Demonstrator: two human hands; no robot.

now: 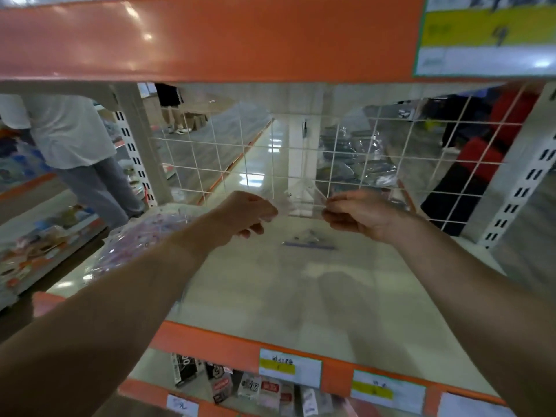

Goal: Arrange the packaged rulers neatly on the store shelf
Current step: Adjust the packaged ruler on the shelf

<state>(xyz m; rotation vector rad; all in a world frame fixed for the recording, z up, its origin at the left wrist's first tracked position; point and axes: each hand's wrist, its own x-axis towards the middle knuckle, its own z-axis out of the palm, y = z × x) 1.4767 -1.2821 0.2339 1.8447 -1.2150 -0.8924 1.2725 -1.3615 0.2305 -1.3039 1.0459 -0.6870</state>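
The left grip [249,215] and the right grip [355,216] were both raised over the middle shelf [301,296], each at the end of a bare forearm reaching in from the front. Between them they held a clear packet [301,203]. The left grip pinched its left edge between thumb and curled fingers, and the right grip pinched its right edge the same way. The packet hung in the air just in front of the white wire grid [228,158] at the back of the shelf, clear of the shelf board below. It was so transparent and blurred that its contents could not be made out with any certainty.

On the board under the packet lay a small flat item with a purple strip [310,243], possibly another packaged ruler. At the left end of the shelf sat a heap of glossy pinkish packets [144,236], partly hidden behind the left forearm.

The front lip of the shelf was orange and carried white and yellow price labels [290,368]. Below it, a lower shelf held a row of small packaged goods [249,385]. Overhead ran the orange edge of the upper shelf [210,37], with a large yellow and white sign [487,34] at its right. Beyond the grid, in the next aisle on the left, stood a person in a white top [69,136].
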